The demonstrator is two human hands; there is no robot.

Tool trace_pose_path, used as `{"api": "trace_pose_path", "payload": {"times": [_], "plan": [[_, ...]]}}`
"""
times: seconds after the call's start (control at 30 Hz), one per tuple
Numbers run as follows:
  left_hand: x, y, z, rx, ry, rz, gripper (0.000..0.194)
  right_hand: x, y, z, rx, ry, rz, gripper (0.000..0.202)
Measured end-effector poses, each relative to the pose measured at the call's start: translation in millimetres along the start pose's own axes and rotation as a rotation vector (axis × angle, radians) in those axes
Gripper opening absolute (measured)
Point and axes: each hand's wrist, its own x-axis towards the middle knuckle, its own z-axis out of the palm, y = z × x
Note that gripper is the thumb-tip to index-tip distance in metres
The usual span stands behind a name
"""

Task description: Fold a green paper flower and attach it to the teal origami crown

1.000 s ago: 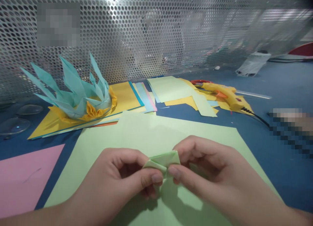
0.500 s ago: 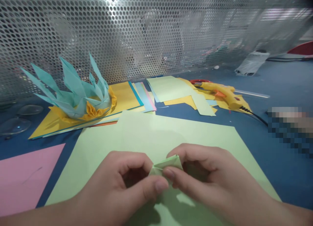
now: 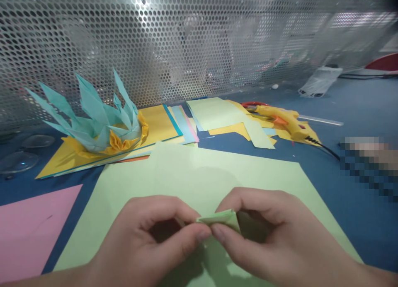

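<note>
A small folded piece of green paper (image 3: 222,219) is held up between both hands over a large pale green sheet (image 3: 186,175). My left hand (image 3: 155,233) pinches its left end between thumb and forefinger. The right end sits in the pinch of my right hand (image 3: 264,229), whose thumb presses the near side while the fingers go behind. Both thumb tips nearly meet below the paper. Parts of the folds are hidden by the fingers.
A teal and yellow folded-paper crown shape (image 3: 102,121) stands on stacked coloured sheets (image 3: 158,117) at the left. Paper scraps (image 3: 214,113) and a yellow glue gun (image 3: 282,119) lie behind. Pink paper (image 3: 37,229) is at the left, with a perforated metal screen (image 3: 199,42) along the back.
Both hands and the folded green paper have shifted slightly down, toward me. The left thumb and forefinger have closed together on the paper's left end, which looks flatter now.
</note>
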Motion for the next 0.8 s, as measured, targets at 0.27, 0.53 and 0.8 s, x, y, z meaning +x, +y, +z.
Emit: {"api": "trace_pose_path", "payload": {"times": [0.27, 0.53, 0.8], "plan": [[-8.4, -4.2, -0.4, -0.154, 0.022, 0.022, 0.013, -3.9, -4.9, 4.0, -0.016, 0.055, 0.017, 0.005], [-5.6, -3.4, -5.0, -0.28, -0.103, -0.111, 0.021, -1.8, -5.3, -3.4, -0.038, -0.016, -0.078, 0.01], [6.4, 3.7, -1.1, -0.255, -0.078, -0.214, 0.022, -0.8, 1.6, -2.4, 0.282, 0.032, -0.023, 0.034]]}}
